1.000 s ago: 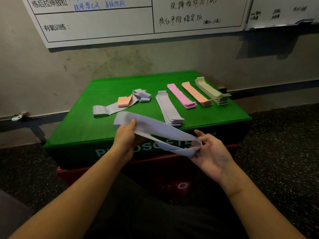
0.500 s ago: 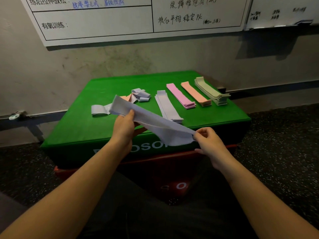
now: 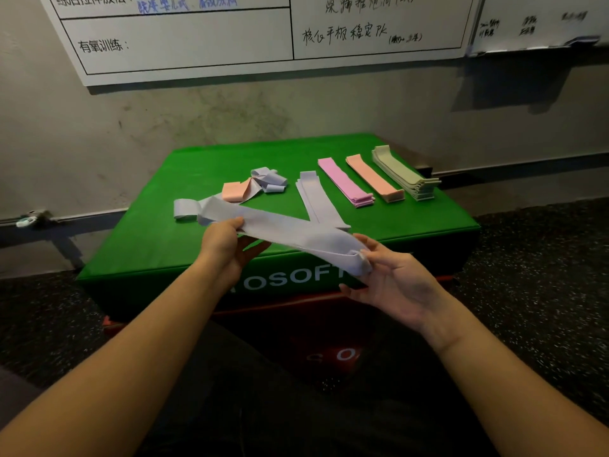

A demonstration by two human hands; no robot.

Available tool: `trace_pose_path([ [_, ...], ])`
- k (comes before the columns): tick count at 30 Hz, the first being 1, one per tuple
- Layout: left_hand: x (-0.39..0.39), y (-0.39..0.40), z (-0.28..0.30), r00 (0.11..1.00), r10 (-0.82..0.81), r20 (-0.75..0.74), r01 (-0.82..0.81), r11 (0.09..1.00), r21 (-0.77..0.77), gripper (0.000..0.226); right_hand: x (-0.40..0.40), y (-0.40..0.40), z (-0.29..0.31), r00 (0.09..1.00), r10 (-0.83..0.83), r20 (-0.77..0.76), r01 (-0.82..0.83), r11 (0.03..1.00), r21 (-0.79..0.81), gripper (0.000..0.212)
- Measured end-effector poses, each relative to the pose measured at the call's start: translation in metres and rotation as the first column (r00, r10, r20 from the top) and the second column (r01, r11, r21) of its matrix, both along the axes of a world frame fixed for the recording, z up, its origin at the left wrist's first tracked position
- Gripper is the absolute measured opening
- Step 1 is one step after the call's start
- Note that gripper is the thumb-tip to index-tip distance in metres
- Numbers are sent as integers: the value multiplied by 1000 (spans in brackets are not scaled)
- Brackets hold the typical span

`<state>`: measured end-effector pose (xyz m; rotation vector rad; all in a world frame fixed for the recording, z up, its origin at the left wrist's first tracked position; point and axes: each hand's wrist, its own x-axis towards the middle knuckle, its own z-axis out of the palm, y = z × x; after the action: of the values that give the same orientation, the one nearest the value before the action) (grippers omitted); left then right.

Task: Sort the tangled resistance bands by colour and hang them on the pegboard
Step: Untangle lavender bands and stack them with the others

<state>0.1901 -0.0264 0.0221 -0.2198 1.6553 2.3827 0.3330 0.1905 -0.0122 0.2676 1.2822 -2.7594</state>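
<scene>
**Lilac band held flat between two hands: risks at this step**

The left hand pinches one end of a lilac band, thumb on top and fingers beneath. The right hand supports the other, folded end; its thumb and forefinger press the fold, and the remaining fingers are loosely spread. The band hangs in the air above the near edge of the green pad, which serves as the counter.

On the pad, four sorted stacks lie side by side from 12 to 2 o'clock of the hands: lilac stack, pink stack, peach stack and grey-green stack. At 11 o'clock a small tangle of lilac and peach bands remains unsorted. No pegboard is in view; a whiteboard hangs on the wall.

Judged step: flatten the band and lay it on the lilac stack.

Possible faults:
- The right hand's grip is light. If the band is stretched, the fold may slip free and snap back.
- The band's far end hangs near the tangle. A low sweep may drag loose bands along.
- A careless placement may skew the lilac stack or overlap the pink stack just beside it.
- Lighting is dim; lilac and grey-green may be confused.
</scene>
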Motion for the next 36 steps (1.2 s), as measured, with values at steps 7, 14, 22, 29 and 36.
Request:
trace_pose_path([
  [7,-15,5,8,1000,-30,-6,30,999,-21,23,-6,9,6,998,-49,-39,52,995,89,27],
  [14,-40,12,11,999,-42,-1,42,999,3,29,-12,25,5,978,193,84,-208,948,242,34],
  [22,-78,35,6,1000,1,20,0,999,-34,25,-37,37,10,994,100,-30,-81,920,383,25],
  [29,-123,56,2,1000,2,31,0,996,-86,37,-59,54,8,975,93,-203,66,747,661,71],
  [36,-163,91,-3,1000,-21,20,24,991,-132,32,-91,75,4,922,170,-346,301,244,922,42],
])
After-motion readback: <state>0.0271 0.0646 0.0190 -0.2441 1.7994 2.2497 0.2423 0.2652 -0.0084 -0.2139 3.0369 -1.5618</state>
